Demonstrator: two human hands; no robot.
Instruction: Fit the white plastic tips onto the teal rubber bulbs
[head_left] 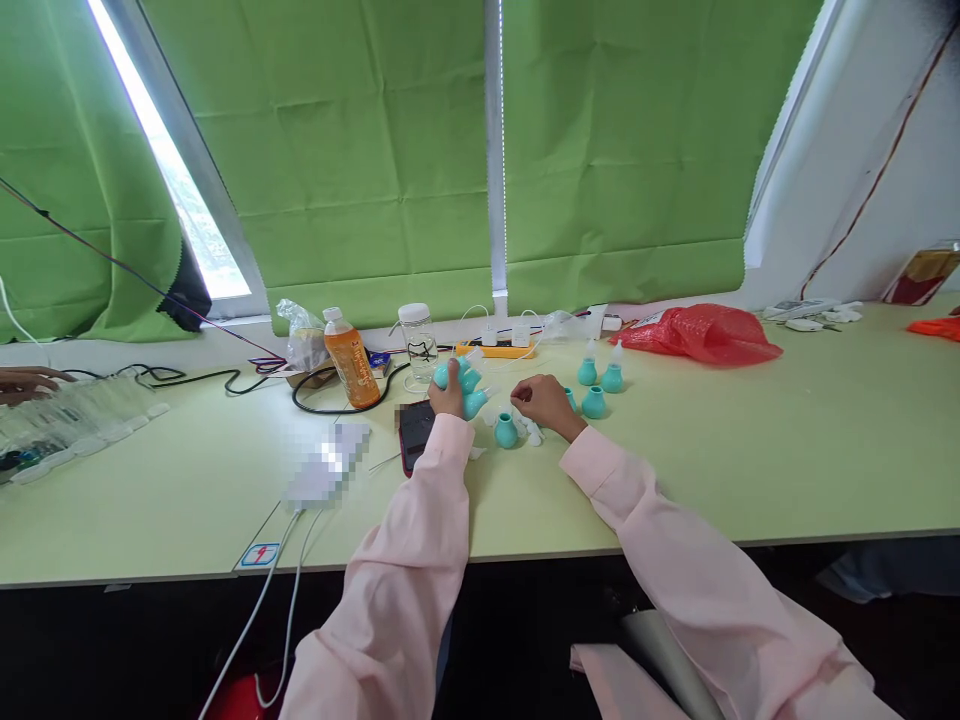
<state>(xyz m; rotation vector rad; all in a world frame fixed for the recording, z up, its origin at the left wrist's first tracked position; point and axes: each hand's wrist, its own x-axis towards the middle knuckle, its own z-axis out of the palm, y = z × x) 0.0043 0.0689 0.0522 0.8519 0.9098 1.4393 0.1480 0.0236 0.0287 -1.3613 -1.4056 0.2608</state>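
My left hand (448, 392) is closed around several teal bulbs (472, 402), some with pale tips pointing right, above a dark phone (415, 436). To the right, my right hand (546, 402) has its fingers pinched together; whatever is between the fingertips is too small to name. A teal bulb with an open top (505, 431) stands on the table between my hands, with small white pieces (533, 432) beside it. More teal bulbs stand past my right hand: an open one (593, 403) and, farther back, one with a clear tip (612, 378).
An orange drink bottle (352, 360), a clear jar (418, 345) and a yellow power strip (502, 351) stand toward the back. Red plastic wrap (701, 335) lies at the back right. Another person's hand (30, 384) is at far left near clear bags (82, 420). White cables (289, 560) hang over the front edge.
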